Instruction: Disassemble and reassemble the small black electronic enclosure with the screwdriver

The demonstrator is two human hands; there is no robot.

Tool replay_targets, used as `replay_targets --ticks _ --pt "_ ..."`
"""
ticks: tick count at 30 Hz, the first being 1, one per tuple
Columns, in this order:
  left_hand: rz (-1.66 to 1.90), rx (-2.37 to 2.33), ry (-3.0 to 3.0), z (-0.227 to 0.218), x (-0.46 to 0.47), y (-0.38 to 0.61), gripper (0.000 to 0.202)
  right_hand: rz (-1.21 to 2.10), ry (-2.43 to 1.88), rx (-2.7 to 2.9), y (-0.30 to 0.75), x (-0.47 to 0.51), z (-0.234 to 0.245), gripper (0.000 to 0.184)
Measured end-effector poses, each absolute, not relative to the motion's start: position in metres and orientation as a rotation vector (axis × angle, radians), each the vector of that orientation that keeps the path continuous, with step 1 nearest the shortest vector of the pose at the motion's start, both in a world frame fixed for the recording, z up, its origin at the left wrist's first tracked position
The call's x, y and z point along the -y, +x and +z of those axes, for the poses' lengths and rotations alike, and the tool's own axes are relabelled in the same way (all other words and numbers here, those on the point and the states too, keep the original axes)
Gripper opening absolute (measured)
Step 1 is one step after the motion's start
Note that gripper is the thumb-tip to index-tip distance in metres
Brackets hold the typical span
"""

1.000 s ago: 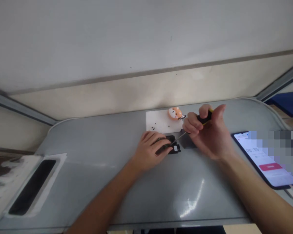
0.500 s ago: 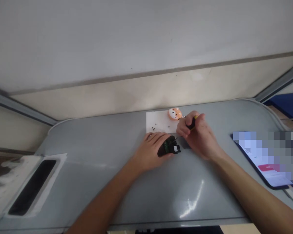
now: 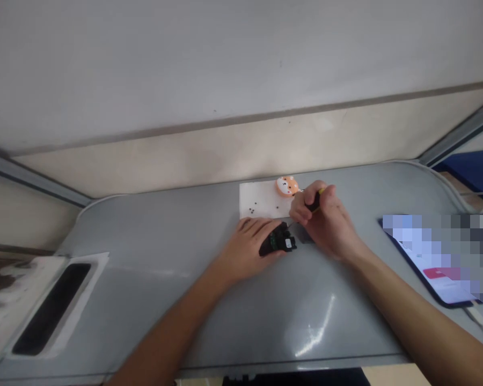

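An opened black computer mouse, with a bit of green circuit board and a small white label showing, lies on the grey table. My left hand wraps round its left side and pins it there. In my right hand is a screwdriver with a black and yellow handle, tilted so its shaft points down-left at the mouse. The tip is too small to make out. Behind the hands, several tiny dark screws rest on white paper. A dark flat piece sits partly under my right hand.
An orange and white animal-faced case stands on the paper's far right. To the right lies a tablet with a lit screen and cable. At left, a dark phone-like slab lies on white paper. A wall panel borders the table's back.
The view has shifted very slightly. Both hands keep the same hold on the mouse and the screwdriver, with hardly any visible motion.
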State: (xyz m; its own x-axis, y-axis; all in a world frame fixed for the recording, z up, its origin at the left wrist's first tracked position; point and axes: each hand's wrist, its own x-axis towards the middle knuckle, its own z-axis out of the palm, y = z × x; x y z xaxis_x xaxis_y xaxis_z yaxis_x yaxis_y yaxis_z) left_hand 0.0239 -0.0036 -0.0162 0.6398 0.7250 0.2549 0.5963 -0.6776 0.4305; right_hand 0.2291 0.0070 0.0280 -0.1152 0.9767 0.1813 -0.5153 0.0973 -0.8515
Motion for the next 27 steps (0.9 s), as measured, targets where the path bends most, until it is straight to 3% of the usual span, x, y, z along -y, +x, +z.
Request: replay_targets --ticks 8,19,23,27 --pt "0.601 -1.060 2.544 -0.016 0.004 0.024 0.053 1.401 -0.641 0.996 0.226 -0.004 0.025 0.042" --pt "0.687 -1.039 2.582 -0.018 0.003 0.026 0.021 1.240 -0.733 1.130 0.219 -0.004 0.024 0.043" --pt "0.675 -1.048 2.590 -0.020 0.002 0.025 0.023 1.317 -0.680 1.007 0.217 -0.005 0.030 0.045" --pt "0.709 -1.036 2.614 -0.022 0.002 0.025 0.022 1.365 -0.646 0.976 0.222 -0.002 0.035 0.030"
